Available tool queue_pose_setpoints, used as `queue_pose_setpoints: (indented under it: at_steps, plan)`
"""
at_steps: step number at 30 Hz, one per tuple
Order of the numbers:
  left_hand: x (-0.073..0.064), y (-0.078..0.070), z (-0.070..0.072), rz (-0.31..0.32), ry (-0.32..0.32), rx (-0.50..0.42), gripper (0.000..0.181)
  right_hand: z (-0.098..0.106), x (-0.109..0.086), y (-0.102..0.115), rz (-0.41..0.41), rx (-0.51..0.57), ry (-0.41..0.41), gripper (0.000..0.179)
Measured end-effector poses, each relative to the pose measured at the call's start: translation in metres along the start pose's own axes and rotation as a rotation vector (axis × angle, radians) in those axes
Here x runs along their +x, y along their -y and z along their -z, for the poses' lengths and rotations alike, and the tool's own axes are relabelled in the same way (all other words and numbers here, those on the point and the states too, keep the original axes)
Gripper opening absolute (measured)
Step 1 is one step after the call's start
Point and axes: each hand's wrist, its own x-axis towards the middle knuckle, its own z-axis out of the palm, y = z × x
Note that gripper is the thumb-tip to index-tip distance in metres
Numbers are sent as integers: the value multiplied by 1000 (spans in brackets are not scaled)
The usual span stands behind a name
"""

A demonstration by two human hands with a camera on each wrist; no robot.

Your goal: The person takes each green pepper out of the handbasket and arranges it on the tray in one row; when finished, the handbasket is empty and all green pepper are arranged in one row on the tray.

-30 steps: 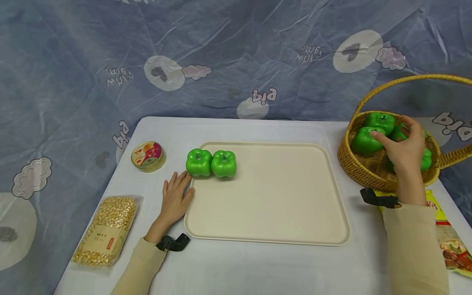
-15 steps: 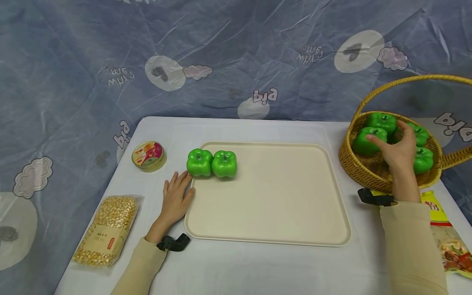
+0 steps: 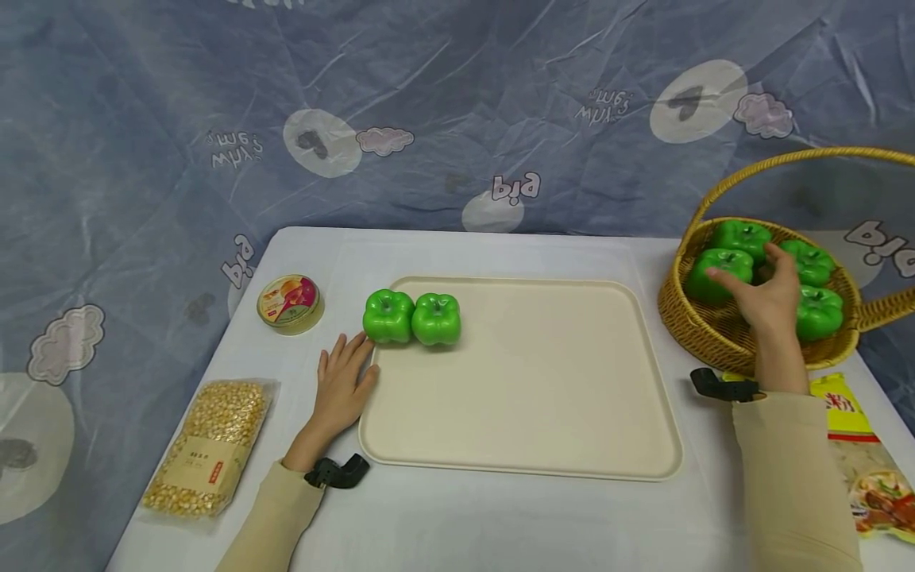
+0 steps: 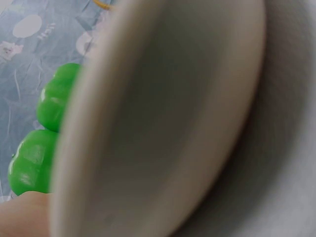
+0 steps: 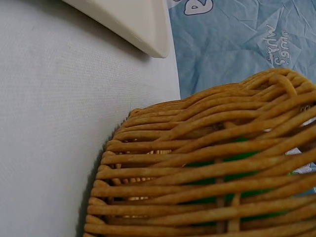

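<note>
My left hand [image 3: 343, 385] lies with its fingers spread at the left edge of a cream tray [image 3: 529, 381], fingertips close to a green bell pepper [image 3: 388, 316]. A second bell pepper [image 3: 436, 319] stands against it on the tray. My right hand [image 3: 772, 298] is inside a wicker basket [image 3: 704, 342], thumb and fingers apart. Its thumb overlaps the front left bell pepper [image 3: 718, 286]; a gap shows between that pepper and the index finger. More bell peppers [image 3: 818, 312] lie around the hand. The right wrist view shows mostly the basket's woven side [image 5: 197, 173].
A round tin [image 3: 289, 303] stands left of the tray, with a bag of corn kernels [image 3: 207, 445] nearer the front. Partly under the right sleeve lies a yellow-topped food packet [image 3: 868, 469]. The basket's tall handle [image 3: 793, 159] arches behind the right hand.
My right hand has moved left within the basket, from over the right-hand peppers toward the front left one, uncovering those on the right. The left hand has stayed in place.
</note>
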Motion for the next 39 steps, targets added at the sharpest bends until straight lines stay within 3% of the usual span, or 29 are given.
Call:
queue_pose_setpoints:
  at_steps: [29,39]
  plan:
    - [0,1,-1,-8,-5,-4,48,-3,1,-4,57,-114,70,98]
    - [0,1,-1,-14,-6,2,48,-3,2,-8,72,-122,44,91]
